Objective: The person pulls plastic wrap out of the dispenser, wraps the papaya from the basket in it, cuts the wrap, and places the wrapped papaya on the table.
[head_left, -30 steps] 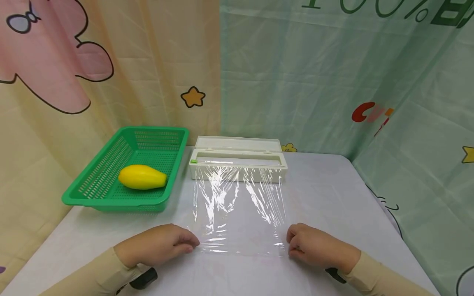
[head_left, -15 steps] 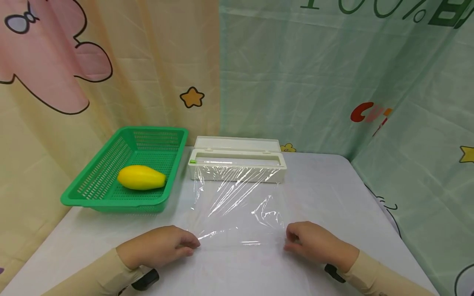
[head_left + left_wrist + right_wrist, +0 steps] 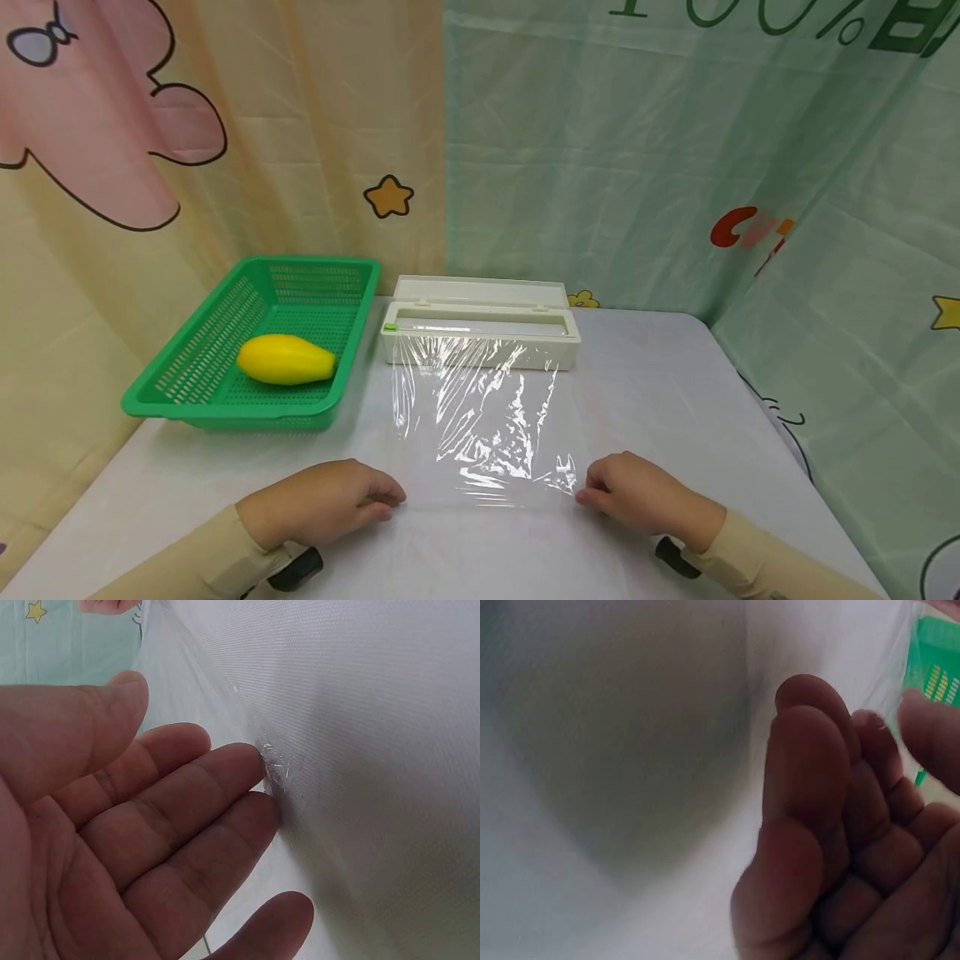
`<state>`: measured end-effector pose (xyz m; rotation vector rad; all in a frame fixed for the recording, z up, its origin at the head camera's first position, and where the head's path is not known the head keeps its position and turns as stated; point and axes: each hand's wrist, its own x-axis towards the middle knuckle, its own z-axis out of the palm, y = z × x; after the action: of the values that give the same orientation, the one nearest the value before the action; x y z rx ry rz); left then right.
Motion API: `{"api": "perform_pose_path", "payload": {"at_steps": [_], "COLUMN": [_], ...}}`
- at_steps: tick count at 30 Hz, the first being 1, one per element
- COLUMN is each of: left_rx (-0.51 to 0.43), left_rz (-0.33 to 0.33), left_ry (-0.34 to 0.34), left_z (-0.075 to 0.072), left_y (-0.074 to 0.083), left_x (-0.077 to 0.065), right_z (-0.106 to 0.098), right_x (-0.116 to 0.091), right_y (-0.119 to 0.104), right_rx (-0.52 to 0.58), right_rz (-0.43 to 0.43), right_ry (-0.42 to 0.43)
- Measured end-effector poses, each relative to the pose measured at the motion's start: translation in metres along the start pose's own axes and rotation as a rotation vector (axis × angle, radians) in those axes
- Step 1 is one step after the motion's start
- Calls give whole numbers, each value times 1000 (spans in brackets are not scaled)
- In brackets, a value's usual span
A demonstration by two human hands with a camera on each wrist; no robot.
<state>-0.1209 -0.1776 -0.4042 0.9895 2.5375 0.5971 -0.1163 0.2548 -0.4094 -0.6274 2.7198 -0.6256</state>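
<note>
A sheet of clear plastic wrap stretches toward me over the table from a white wrap dispenser, whose lid stands raised at the back. My left hand is at the sheet's near left corner. In the left wrist view, fingertips touch the film's edge low against the cloth, and the thumb stands apart from them. At the near right corner is my right hand. Its fingers are loosely bent in the right wrist view, with a gap to the thumb.
A green basket stands at the back left, left of the dispenser, with a yellow papaya-like fruit inside. A white cloth covers the table. Printed curtains hang behind and along the sides. A green tab sits on the dispenser's left end.
The right hand rose slightly and came back down at the film's right corner. The film's creases and shine have shifted. The left hand stays nearly in place.
</note>
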Motion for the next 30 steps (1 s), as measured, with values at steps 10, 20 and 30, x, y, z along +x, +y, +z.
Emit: {"api": "perform_pose_path", "payload": {"at_steps": [10,20,30], "left_rx": [11,-14,-242], "left_rz": [6,28,37], "left_ry": [-7,-1,-6], "left_z": [-1,-2,-9], "left_y": [3,2,-14], "left_x": [1,0,-6], "right_z": [14,15,19], "right_x": [8,8,2], "right_y": [-13,-19,-7], "right_rx": [-143,-226,-287], "right_rz": [153,191,153], "right_ry": [41,129,140]}}
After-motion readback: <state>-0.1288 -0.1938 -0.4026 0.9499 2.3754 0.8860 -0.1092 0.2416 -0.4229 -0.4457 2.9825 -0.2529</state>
